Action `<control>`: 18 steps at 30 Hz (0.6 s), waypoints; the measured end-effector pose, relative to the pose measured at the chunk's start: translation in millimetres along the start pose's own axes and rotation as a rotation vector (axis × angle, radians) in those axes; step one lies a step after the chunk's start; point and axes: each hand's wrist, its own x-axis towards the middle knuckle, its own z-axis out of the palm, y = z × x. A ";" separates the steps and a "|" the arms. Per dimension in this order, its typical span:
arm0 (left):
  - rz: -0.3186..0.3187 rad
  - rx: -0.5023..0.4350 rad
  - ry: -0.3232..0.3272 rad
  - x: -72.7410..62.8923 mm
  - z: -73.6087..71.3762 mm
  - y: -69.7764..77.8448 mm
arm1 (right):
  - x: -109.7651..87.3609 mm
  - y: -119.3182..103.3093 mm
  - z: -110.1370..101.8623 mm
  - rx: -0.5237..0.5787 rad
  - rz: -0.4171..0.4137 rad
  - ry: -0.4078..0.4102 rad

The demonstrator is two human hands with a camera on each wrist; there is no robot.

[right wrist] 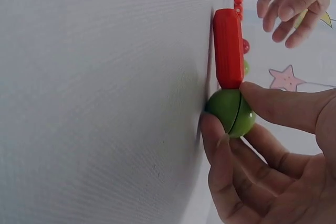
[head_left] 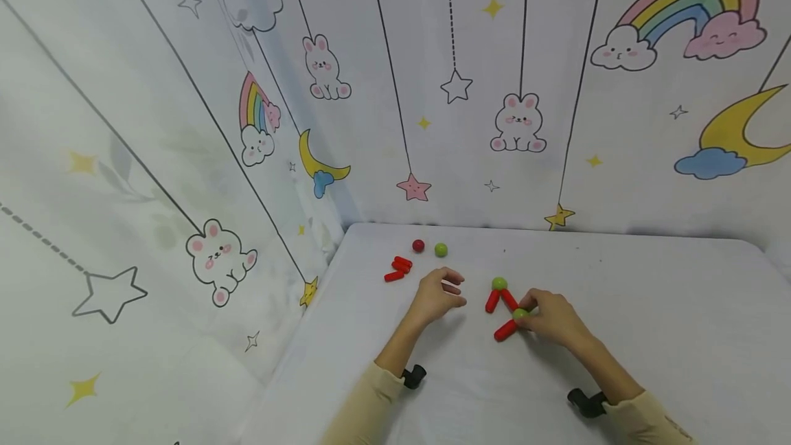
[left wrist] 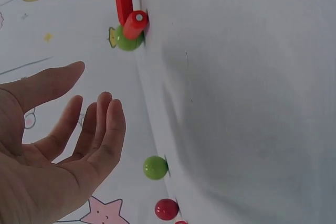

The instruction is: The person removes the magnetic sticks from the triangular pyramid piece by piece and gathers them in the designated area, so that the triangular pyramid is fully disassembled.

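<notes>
My right hand [head_left: 553,320] pinches a glossy green ball [right wrist: 226,109] between thumb and fingers, close over the white table. From that ball a red rod [head_left: 505,331] sticks out toward the front left, and another red rod [head_left: 509,299] links it to a second green ball [head_left: 499,283]. A third red rod [head_left: 491,302] extends from the second ball; its free end shows a small silvery dot in the left wrist view. Left of this zigzag chain, my left hand [head_left: 435,297] hovers with relaxed, slightly bent fingers and holds nothing.
Behind the left hand lie a loose red ball [head_left: 418,245] and a green ball [head_left: 441,249]. Several loose red rods [head_left: 402,264] sit just in front of them. A patterned white curtain [head_left: 469,156] borders the table [head_left: 649,335] at the back and left.
</notes>
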 end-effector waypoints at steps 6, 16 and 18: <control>0.003 -0.001 -0.044 -7.5 20.3 9.4 | 0.1 1.2 0.9 0.001 0.001 0.005; 0.050 0.028 -0.116 -15.7 54.1 14.9 | -0.2 1.1 1.5 -0.006 -0.011 0.023; 0.061 0.063 -0.120 -16.4 59.5 14.9 | -0.3 0.2 1.3 0.000 -0.017 0.028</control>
